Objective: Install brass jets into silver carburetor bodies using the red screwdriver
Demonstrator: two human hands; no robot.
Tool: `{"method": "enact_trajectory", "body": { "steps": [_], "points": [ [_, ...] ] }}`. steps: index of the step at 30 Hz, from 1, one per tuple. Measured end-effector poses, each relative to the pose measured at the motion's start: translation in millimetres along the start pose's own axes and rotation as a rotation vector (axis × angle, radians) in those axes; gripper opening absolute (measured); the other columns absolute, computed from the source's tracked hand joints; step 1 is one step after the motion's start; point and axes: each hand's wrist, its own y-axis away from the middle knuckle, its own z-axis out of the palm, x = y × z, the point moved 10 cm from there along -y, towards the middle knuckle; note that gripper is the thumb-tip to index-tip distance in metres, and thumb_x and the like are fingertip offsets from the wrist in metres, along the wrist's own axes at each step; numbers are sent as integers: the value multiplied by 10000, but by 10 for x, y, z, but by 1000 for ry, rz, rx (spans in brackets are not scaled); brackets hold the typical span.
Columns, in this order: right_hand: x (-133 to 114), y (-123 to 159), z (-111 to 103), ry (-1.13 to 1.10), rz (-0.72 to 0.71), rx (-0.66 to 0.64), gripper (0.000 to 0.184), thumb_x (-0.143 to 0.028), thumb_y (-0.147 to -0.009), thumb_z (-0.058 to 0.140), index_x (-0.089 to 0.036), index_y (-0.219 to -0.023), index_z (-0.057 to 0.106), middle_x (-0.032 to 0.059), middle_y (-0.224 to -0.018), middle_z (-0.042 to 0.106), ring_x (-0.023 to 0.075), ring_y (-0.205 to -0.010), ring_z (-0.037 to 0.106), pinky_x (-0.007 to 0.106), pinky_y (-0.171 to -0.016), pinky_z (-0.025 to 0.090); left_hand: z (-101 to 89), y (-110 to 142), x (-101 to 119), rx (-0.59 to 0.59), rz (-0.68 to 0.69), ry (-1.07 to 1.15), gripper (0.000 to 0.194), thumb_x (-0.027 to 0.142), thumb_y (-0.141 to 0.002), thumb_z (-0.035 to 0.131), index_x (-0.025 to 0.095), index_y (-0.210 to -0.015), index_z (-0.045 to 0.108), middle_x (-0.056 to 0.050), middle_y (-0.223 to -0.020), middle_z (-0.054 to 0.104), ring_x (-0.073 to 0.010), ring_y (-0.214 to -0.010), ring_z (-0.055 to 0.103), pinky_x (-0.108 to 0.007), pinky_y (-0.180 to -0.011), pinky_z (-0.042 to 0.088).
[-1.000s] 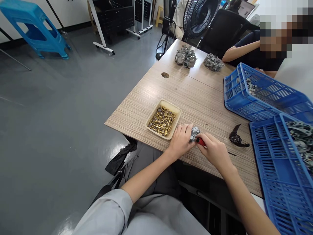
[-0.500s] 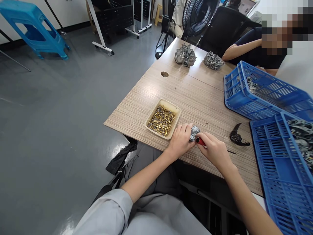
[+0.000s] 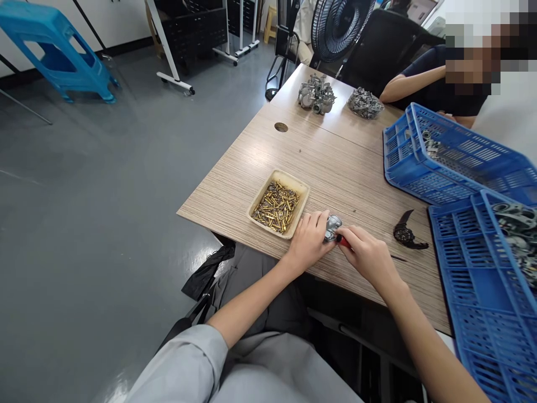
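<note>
The person's left hand (image 3: 309, 242) sits just right of the tan tray (image 3: 292, 180), its grip closed around a small silver metal casting (image 3: 333, 228). The right hand (image 3: 368, 258) is closed on a red-handled tool (image 3: 343, 242), whose tip is hidden against the casting. The handle's long axis runs roughly level, along the near edge of the bench (image 3: 335, 162), with its dark end pointing at the casting and away from the tray. The tray itself holds a heap of small brass parts (image 3: 277, 207) lying every which way. Further right of the tray lies a dark curved object (image 3: 406, 236), perhaps a strapped watch, and beyond it stands a blue plastic crate (image 3: 455, 316) holding grey metal castings (image 3: 516, 235). A second blue crate (image 3: 457, 157), tilted and holding a few parts, sits past that. Well beyond the tray, at the far end of the bench, stand a silver carburettor assembly (image 3: 316, 95) and a pile of small castings (image 3: 364, 103). Behind them are a co-worker's forearm (image 3: 413, 83) and a black fan (image 3: 342, 28).
</note>
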Motion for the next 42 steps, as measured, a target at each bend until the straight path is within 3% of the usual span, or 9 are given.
{"method": "enact_trajectory", "body": {
  "steps": [5, 23, 30, 37, 42],
  "points": [
    [-27, 7, -4, -20, -38, 21, 237, -169, -1104, 525, -194, -1295, 664, 111, -1163, 774, 248, -1020, 750, 322, -721, 526, 10, -2, -3, -12, -3, 1, 689, 345, -985, 672, 146, -1602, 438, -161, -1543, 602, -347, -1384, 557, -502, -1192, 497],
    [-18, 1, -14, -74, 6, 58, 156, -211, -1128, 545, -211, -1234, 659, 95, -1122, 782, 240, -1020, 757, 324, -782, 555, -8, -5, -3, 7, -1, 8, 694, 323, -970, 672, 160, -1602, 437, -162, -1504, 617, -342, -1366, 565, -497, -1166, 510],
    [6, 6, 25, -67, 22, 74, 139, -244, -1135, 544, -208, -1218, 649, 89, -1069, 769, 235, -965, 749, 324, -725, 541, -12, -3, -9, 16, -4, 16, 697, 317, -969, 676, 151, -1605, 445, -154, -1512, 614, -340, -1354, 561, -494, -1186, 500],
    [130, -11, 104, -131, 92, -8, 176, -263, -1115, 527, -228, -1265, 611, 110, -1142, 758, 271, -1007, 756, 328, -637, 520, -5, 10, -35, 48, 5, 54, 691, 327, -993, 692, 183, -1618, 435, -147, -1520, 601, -340, -1359, 556, -509, -1198, 502],
    [396, -94, 32, -314, 261, 38, 391, -406, -1096, 617, -204, -1427, 571, 115, -1138, 728, 270, -973, 749, 402, -879, 605, 24, 7, -63, 40, 17, 140, 756, 280, -968, 723, 220, -1645, 393, -149, -1542, 576, -343, -1430, 538, -539, -1241, 491]
  ]
}}
